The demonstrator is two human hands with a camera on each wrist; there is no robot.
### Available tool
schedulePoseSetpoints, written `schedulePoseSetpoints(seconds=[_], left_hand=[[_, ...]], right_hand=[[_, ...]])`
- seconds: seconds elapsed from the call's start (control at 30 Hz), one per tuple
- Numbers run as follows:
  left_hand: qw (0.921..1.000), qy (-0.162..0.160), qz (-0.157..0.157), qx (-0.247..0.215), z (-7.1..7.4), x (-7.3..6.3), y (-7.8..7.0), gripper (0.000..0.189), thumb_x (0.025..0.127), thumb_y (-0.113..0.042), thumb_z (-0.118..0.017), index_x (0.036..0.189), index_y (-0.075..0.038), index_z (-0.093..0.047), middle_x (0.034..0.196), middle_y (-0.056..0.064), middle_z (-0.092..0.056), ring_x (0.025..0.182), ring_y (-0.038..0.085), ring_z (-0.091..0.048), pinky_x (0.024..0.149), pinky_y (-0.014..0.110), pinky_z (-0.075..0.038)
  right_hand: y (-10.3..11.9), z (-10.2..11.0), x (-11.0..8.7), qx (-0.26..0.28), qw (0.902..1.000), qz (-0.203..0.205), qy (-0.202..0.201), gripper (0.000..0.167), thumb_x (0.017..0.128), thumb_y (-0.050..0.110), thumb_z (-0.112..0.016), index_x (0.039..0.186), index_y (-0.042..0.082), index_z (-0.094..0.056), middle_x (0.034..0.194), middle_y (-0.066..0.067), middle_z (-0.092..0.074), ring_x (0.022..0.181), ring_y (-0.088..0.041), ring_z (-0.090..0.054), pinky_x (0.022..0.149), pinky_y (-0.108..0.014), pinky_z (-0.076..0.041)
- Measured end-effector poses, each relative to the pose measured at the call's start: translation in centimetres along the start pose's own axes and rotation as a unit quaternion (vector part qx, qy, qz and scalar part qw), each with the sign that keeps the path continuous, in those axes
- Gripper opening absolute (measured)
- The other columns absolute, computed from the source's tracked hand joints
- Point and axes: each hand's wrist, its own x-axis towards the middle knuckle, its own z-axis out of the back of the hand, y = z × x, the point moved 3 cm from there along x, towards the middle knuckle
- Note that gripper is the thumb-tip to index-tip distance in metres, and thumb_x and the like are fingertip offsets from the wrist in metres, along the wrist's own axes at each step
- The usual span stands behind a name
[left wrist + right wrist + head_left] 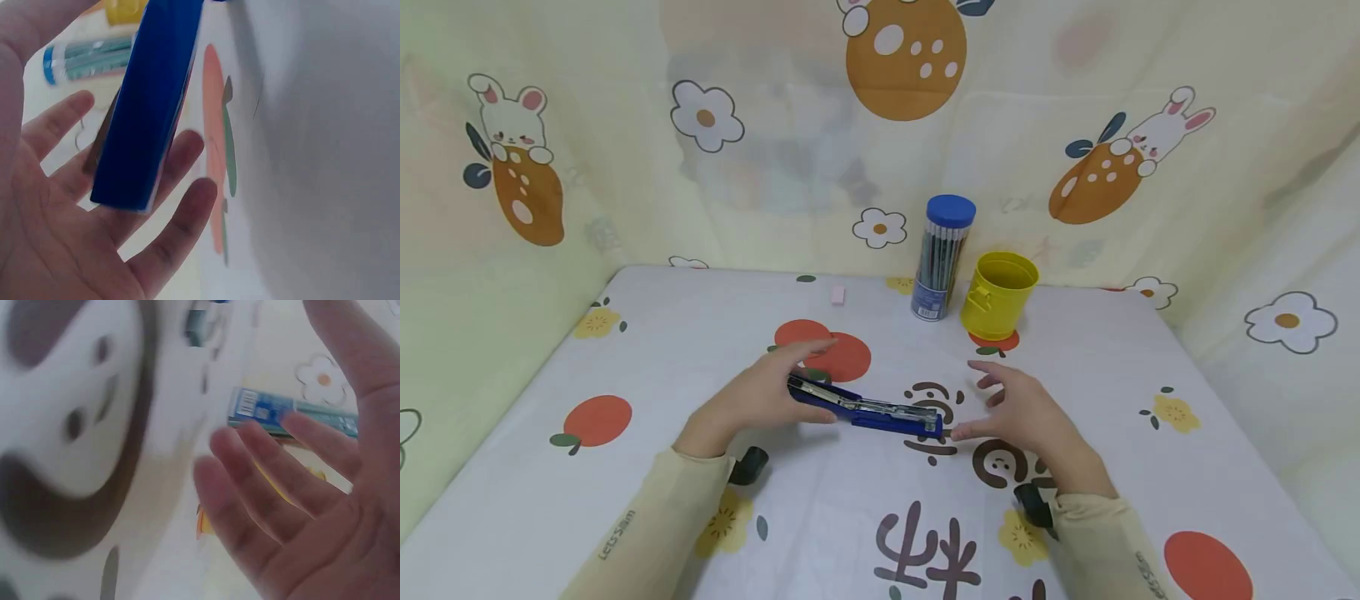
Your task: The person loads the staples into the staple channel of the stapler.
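Head view: one blue stapler (pixel 880 412) has its left end between the thumb and fingers of the left hand (pixel 760 396) — spread wide, contact impossible to tell — and its long axis runs rightward, slightly toward the wearer, the far end pointing at the right hand (pixel 1026 412), also wide and holding nothing. Beyond the right hand stand one pencil tub (pixel 942 254) and one yellow cup (pixel 1000 296); only this view shows one pink block (pixel 838 296), beyond the left fingers. Left wrist alone reveals the stapler's broad, plain blue face.
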Motion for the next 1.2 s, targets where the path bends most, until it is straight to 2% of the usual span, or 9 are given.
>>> schedulePoseSetpoints(seconds=[0.1,0.23,0.3,0.4,0.5,0.67,0.83,1.0,1.2], left_hand=[[0.9985,-0.006,0.006,-0.053,0.1,0.1,0.9,0.091,0.072,-0.043,-0.091,0.150,-0.026,-0.047,0.145,0.001,-0.053,0.118,0.031,-0.056,0.097,0.050,-0.045],[0.9948,0.002,0.016,-0.100,-0.2,0.1,2.1,0.085,0.073,-0.037,-0.092,0.146,-0.021,-0.051,0.134,0.003,-0.061,0.122,0.027,-0.054,0.102,0.052,-0.040],[0.9915,0.010,0.011,-0.129,-0.5,0.1,2.7,0.081,0.075,-0.033,-0.091,0.144,-0.016,-0.053,0.130,0.003,-0.064,0.123,0.024,-0.054,0.104,0.052,-0.039],[0.9846,0.016,-0.001,-0.174,-0.8,0.2,3.4,0.072,0.076,-0.025,-0.091,0.138,-0.012,-0.058,0.125,0.003,-0.066,0.117,0.021,-0.058,0.101,0.048,-0.042],[0.9767,0.016,-0.017,-0.213,-1.1,0.3,4.0,0.061,0.077,-0.019,-0.090,0.132,-0.010,-0.063,0.123,0.004,-0.067,0.114,0.021,-0.060,0.100,0.046,-0.043],[0.9709,0.001,-0.015,-0.239,-1.3,0.3,4.9,0.049,0.079,-0.019,-0.089,0.124,-0.015,-0.069,0.121,0.001,-0.068,0.115,0.022,-0.057,0.102,0.047,-0.039],[0.9711,-0.004,0.002,-0.239,-1.5,0.2,5.2,0.045,0.078,-0.023,-0.089,0.119,-0.018,-0.071,0.119,-0.001,-0.068,0.115,0.024,-0.055,0.102,0.048,-0.036],[0.9713,-0.010,0.019,-0.237,-1.6,0.3,5.4,0.042,0.077,-0.026,-0.090,0.115,-0.020,-0.072,0.118,0.000,-0.068,0.114,0.026,-0.056,0.099,0.047,-0.038],[0.9707,-0.014,0.021,-0.239,-1.6,0.3,5.4,0.042,0.078,-0.023,-0.089,0.116,-0.016,-0.072,0.119,0.002,-0.068,0.113,0.025,-0.057,0.098,0.044,-0.041]], right_hand=[[-0.1,-0.1,0.1,0.037,0.9993,0.003,0.008,0.098,0.067,0.043,-0.094,0.149,0.016,-0.048,0.127,-0.012,-0.062,0.113,-0.032,-0.061,0.088,-0.050,-0.054],[-0.5,-0.6,0.3,0.071,0.9971,0.001,0.028,0.090,0.068,0.042,-0.094,0.144,0.016,-0.054,0.119,-0.008,-0.065,0.107,-0.027,-0.062,0.087,-0.049,-0.054],[-0.8,-1.0,0.5,0.081,0.9958,-0.001,0.043,0.087,0.068,0.041,-0.094,0.142,0.016,-0.056,0.116,-0.006,-0.065,0.104,-0.024,-0.062,0.087,-0.047,-0.054],[-1.1,-1.4,0.7,0.092,0.9937,0.004,0.064,0.084,0.068,0.039,-0.094,0.140,0.016,-0.058,0.115,-0.005,-0.066,0.102,-0.023,-0.062,0.087,-0.045,-0.054],[-1.3,-1.4,1.0,0.094,0.9930,0.007,0.070,0.080,0.068,0.039,-0.094,0.137,0.016,-0.061,0.113,-0.004,-0.066,0.101,-0.022,-0.062,0.086,-0.045,-0.054],[-1.6,-1.4,1.4,0.092,0.9930,0.013,0.073,0.071,0.068,0.037,-0.095,0.129,0.014,-0.066,0.107,-0.004,-0.067,0.098,-0.022,-0.062,0.087,-0.043,-0.054],[-1.9,-1.3,1.4,0.094,0.9926,0.024,0.074,0.057,0.071,0.030,-0.094,0.121,0.012,-0.071,0.101,-0.003,-0.068,0.095,-0.022,-0.061,0.089,-0.040,-0.052],[-1.9,-1.2,1.4,0.087,0.9935,0.020,0.071,0.044,0.072,0.027,-0.094,0.110,0.014,-0.077,0.097,-0.001,-0.069,0.091,-0.022,-0.059,0.085,-0.038,-0.052],[-2.0,-1.4,1.2,0.085,0.9941,0.006,0.067,0.033,0.073,0.027,-0.093,0.100,0.015,-0.080,0.090,-0.002,-0.069,0.086,-0.022,-0.058,0.081,-0.038,-0.050]])
